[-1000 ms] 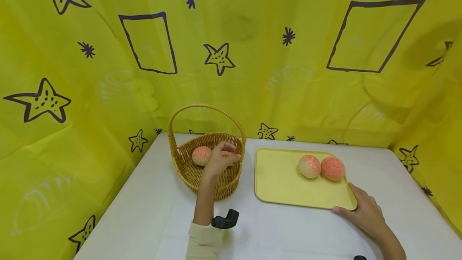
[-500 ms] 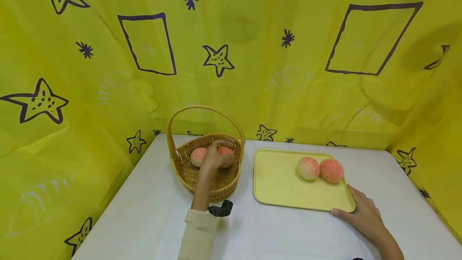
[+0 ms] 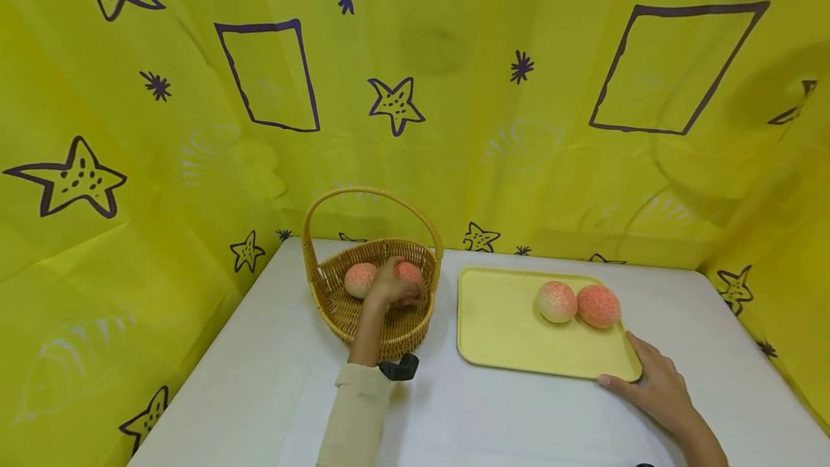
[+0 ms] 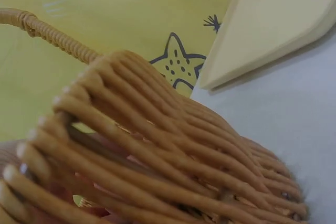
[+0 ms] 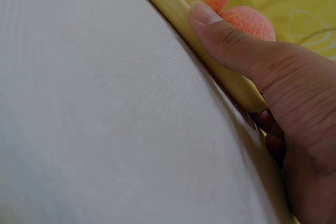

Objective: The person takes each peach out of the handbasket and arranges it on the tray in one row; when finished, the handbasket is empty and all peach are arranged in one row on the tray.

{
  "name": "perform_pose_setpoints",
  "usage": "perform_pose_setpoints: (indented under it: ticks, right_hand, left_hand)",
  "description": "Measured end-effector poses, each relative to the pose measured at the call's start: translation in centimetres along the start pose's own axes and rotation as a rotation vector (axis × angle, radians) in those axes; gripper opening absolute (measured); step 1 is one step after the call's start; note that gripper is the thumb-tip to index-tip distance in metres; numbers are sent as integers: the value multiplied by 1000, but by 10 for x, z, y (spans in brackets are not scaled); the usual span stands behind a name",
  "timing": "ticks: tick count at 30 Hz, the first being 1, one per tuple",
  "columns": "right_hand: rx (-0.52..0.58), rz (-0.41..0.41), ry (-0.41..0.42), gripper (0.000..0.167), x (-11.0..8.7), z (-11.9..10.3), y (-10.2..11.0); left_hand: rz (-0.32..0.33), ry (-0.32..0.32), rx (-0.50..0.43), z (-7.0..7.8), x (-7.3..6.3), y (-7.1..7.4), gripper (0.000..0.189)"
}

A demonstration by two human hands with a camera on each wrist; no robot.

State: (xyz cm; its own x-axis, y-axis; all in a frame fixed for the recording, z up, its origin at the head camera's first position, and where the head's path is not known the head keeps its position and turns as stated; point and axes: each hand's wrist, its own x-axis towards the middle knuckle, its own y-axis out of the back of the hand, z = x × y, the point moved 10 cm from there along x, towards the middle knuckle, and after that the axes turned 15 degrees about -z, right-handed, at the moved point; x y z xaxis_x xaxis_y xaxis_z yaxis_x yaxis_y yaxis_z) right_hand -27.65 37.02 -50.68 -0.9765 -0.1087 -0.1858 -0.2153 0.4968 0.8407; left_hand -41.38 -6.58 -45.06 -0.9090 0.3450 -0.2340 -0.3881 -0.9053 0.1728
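Inside the wicker basket (image 3: 402,343), my left hand (image 3: 387,288) curls around a pink-and-cream peach (image 3: 408,274), thumb on its far side and fingers at its near right side. Another peach (image 3: 359,280) lies just left of that hand. The basket's woven wall (image 4: 173,140) hides most of the hand in the left wrist view. On the right, my right hand (image 3: 658,384) grips the near right corner of a yellow tray (image 3: 499,337), with its thumb (image 5: 226,38) along the rim. Two peaches, a paler one (image 3: 556,302) and a redder one (image 3: 599,306), sit side by side on the tray.
The basket's tall arched handle (image 3: 369,190) rises over its back part. Basket and tray stand apart on a white-covered table (image 3: 519,416). A yellow curtain with starfish drawings (image 3: 454,164) encloses the back and sides.
My left hand has shifted down onto the right-hand peach in the basket, its fingers spreading and then curling around it. The right hand stays at the tray corner.
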Motion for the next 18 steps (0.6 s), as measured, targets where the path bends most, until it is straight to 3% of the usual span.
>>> perform_pose_setpoints:
  ticks: [6,18]
  right_hand:
    - [12,0,5,102,0,-1,0]
    - [4,4,5,103,0,-1,1]
  left_hand:
    - [2,26,39,-3,-1,2,81]
    - [47,30,230,-3,-1,5,80]
